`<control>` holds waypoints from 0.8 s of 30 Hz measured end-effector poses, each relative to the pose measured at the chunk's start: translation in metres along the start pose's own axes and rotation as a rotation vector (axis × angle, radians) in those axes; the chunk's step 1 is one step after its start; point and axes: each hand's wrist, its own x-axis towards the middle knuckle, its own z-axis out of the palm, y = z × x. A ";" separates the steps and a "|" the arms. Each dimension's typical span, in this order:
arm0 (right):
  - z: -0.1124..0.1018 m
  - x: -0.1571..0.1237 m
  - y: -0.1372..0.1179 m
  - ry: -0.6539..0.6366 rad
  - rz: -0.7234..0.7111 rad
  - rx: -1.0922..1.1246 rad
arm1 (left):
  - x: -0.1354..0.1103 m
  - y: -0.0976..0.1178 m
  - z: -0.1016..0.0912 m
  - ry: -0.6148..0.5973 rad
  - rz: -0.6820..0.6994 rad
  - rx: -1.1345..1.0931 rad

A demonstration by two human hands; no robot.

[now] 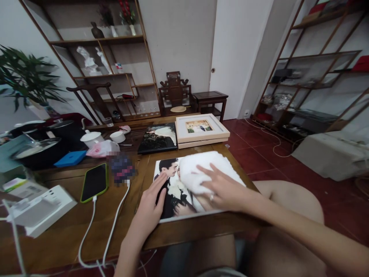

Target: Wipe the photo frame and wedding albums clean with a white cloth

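Note:
A photo panel [170,194] with a picture of a couple lies flat on the wooden table in front of me. My left hand [154,202] rests on its left side, fingers stretched out and thumb apart, holding nothing. A white fluffy cloth [193,171] covers much of the panel's right half. Pressed onto that cloth is my right hand [220,186], its fingers spread and partly sunk into the folds. Part of the picture is hidden under the cloth and hand.
Behind the panel lie a dark photo panel [145,142] and stacked pale frames [203,140]. On the left are a charging phone [94,182], a power strip [47,211], white cables, a blue box [70,158], a white teapot [91,138] and a black pan [43,154].

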 end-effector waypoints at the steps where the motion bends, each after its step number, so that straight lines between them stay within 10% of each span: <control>1: 0.000 0.010 0.015 0.026 -0.008 -0.023 | 0.000 0.000 0.000 -0.001 -0.002 0.003; 7: -0.001 0.033 0.047 0.155 0.019 -0.084 | 0.000 0.000 0.000 0.002 0.004 0.015; 17: 0.011 -0.051 -0.056 -0.117 -0.071 0.018 | 0.001 -0.002 0.002 0.003 0.006 0.023; 24: 0.000 0.003 0.017 0.062 0.047 -0.025 | 0.000 -0.002 0.001 0.002 0.023 0.026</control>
